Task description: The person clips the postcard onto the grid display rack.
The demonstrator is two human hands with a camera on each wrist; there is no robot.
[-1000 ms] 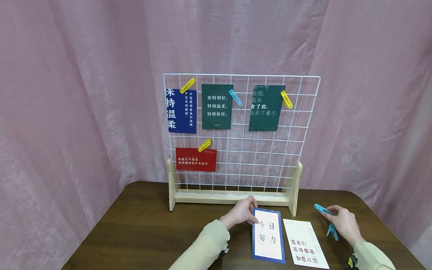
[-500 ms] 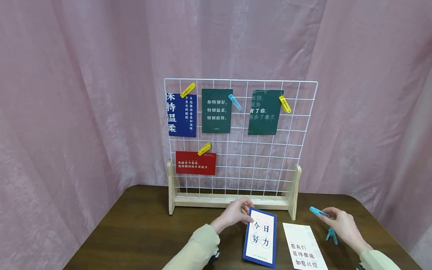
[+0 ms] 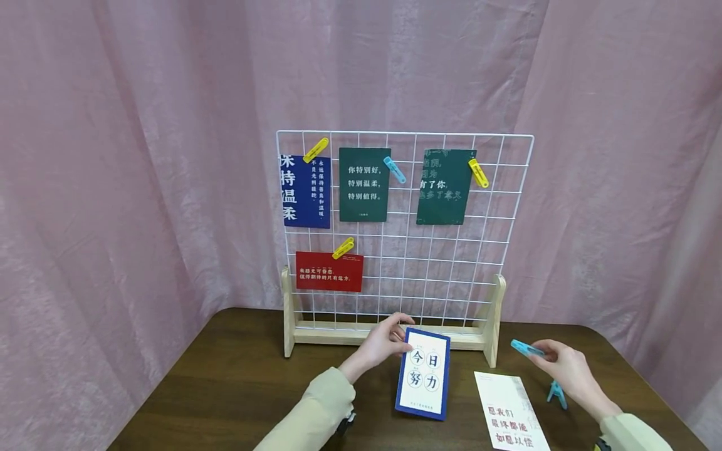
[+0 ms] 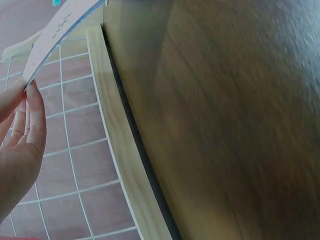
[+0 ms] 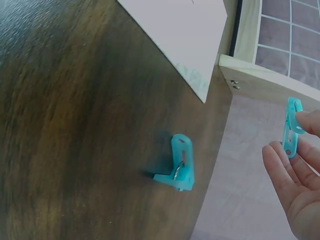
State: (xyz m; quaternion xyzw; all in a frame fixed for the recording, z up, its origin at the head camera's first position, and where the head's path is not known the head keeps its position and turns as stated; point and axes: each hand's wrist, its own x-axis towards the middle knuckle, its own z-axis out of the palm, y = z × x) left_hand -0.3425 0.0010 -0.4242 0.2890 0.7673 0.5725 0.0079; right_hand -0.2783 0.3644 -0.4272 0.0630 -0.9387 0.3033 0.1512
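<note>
Between thumb and fingers, my left hand (image 3: 380,343) pinches the upper left edge of a blue-bordered white card (image 3: 424,376), held up off the table in front of the grid rack. In the left wrist view the card (image 4: 55,37) bows slightly from the fingertips. My right hand (image 3: 570,369) pinches a light blue clothespin (image 3: 527,347) above the table; the right wrist view shows this clothespin (image 5: 291,127) between thumb and fingers. Under that hand, a second blue clothespin (image 3: 556,394) stands on the table. A white card with red writing (image 3: 510,413) lies between the hands.
A white wire grid (image 3: 445,250) stands on a wooden base (image 3: 338,336). Yellow and blue clothespins hold a blue card (image 3: 307,194), two green cards (image 3: 363,203) and a red card (image 3: 329,272) on it. Pink curtain (image 3: 141,156) hangs behind the dark table (image 3: 225,376).
My left hand has lifted the blue-bordered card and carried it left, its face tilting up more. My right hand has shifted slightly left with the clothespin.
</note>
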